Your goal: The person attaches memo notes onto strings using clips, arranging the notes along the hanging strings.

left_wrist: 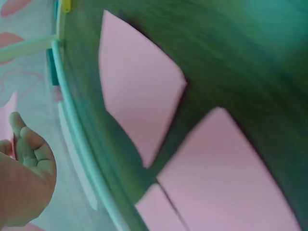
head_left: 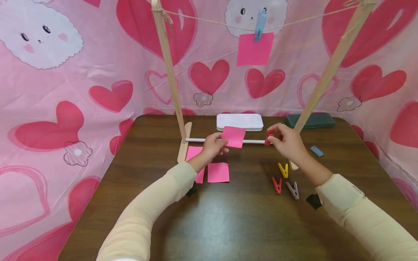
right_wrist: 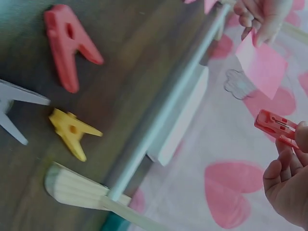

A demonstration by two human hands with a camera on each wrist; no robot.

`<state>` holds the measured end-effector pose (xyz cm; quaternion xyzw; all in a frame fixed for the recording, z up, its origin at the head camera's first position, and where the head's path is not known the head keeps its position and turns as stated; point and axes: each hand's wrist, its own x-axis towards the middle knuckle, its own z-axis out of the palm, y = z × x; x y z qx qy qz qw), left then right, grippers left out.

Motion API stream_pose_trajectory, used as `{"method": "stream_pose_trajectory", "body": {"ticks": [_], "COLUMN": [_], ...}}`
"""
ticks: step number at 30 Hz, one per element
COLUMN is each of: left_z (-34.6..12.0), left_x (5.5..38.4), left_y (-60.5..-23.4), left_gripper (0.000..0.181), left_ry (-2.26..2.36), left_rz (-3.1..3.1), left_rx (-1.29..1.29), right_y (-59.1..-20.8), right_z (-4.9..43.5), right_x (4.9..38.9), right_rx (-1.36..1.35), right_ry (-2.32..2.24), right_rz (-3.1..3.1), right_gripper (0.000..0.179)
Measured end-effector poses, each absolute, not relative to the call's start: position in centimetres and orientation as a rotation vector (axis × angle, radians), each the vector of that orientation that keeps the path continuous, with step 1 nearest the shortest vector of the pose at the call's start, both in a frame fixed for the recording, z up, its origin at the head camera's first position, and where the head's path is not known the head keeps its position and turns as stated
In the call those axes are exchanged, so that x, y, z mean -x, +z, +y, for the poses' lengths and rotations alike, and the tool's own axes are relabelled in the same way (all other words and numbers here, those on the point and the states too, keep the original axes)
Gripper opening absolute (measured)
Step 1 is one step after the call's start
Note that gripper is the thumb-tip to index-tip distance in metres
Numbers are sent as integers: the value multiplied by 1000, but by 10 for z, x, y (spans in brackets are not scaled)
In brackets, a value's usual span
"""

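My left hand (head_left: 214, 145) pinches a pink square of paper (head_left: 234, 137) by its left edge, above the white rod of a wooden frame. To the right, my right hand (head_left: 287, 140) holds a red clothespin (head_left: 269, 138) between thumb and fingers; in the right wrist view this clothespin (right_wrist: 275, 126) points toward the paper, apart from it. Above, a blue clothespin (head_left: 260, 26) clips another pink paper (head_left: 255, 49) to a string (head_left: 209, 21) tied between the frame's posts. More pink papers (head_left: 218, 172) lie on the table near my left forearm.
On the table right of centre lie a yellow clothespin (head_left: 283, 170), a red one and a grey one (head_left: 292, 190). A blue eraser-like block (head_left: 316, 151) sits farther right. Behind the rod are a white case (head_left: 240, 122) and a dark green case (head_left: 310, 120). Wooden posts (head_left: 169, 69) rise at both sides.
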<state>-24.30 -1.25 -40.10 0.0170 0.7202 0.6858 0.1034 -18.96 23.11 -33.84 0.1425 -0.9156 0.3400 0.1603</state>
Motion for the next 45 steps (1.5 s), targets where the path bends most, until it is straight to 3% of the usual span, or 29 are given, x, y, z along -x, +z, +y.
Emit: {"method": "stream_pose_trajectory", "body": {"ticks": [11,25,37,45], "left_z": [-1,-20,-31,-37], "left_x": [243,260,272,284], "left_y": [-378,-327,-279,-249], "left_gripper": [25,22,23,14], "left_ry": [2213,2363,2536,2702], "left_rz": [2091,2110,2081,2046], "left_rx": [-189,-57,-99,-180], "right_y": [-303,-243,-162,-118], "right_z": [224,195,160,140], "right_x": [190,205,223,232], "right_rx": [-396,-446,-343,-320], "right_ry": [1157,1164,1266,1235], "right_rz": [-2461,-2478,-2369,-2317], "right_gripper": [10,7,2,22]}}
